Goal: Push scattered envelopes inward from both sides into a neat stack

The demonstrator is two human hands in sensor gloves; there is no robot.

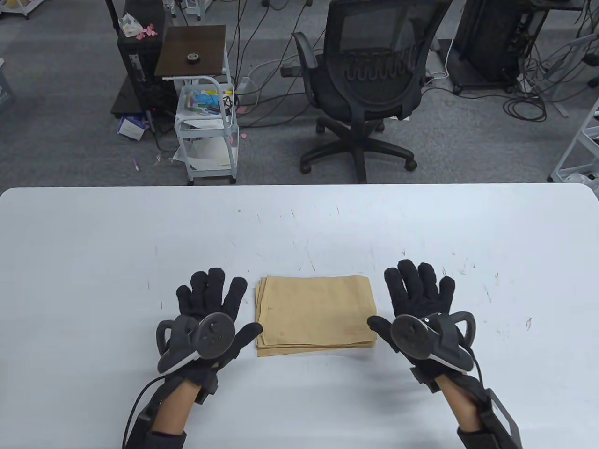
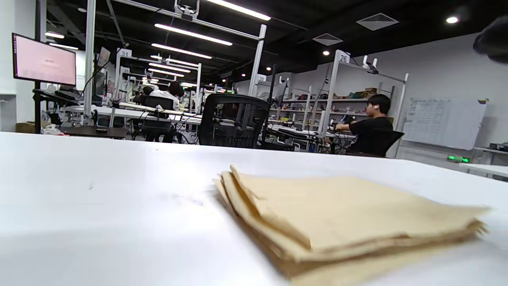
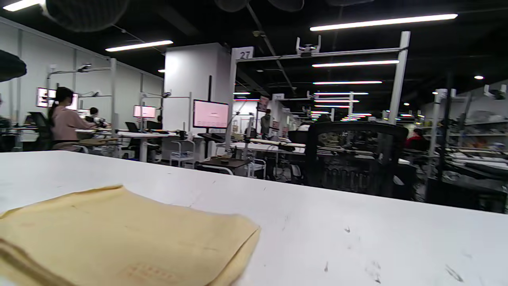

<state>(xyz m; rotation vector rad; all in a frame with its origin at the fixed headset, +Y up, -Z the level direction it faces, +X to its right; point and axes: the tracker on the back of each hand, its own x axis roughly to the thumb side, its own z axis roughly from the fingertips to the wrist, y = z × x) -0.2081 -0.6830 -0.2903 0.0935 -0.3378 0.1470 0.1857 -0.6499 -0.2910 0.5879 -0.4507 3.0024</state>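
A stack of tan envelopes (image 1: pixel 316 315) lies flat on the white table (image 1: pixel 93 243), near its front middle, edges slightly uneven on the left. My left hand (image 1: pixel 213 304) is just left of the stack, fingers spread, palm down, holding nothing; its thumb tip is close to the stack's lower left corner. My right hand (image 1: pixel 419 299) is just right of the stack, fingers spread, holding nothing; its thumb tip is at the stack's right edge. The stack shows in the left wrist view (image 2: pixel 341 214) and in the right wrist view (image 3: pixel 119 234).
A black office chair (image 1: pixel 369 89) and a small white cart (image 1: pixel 206 126) stand on the floor beyond the table's far edge. The table top carries small dark scuff marks.
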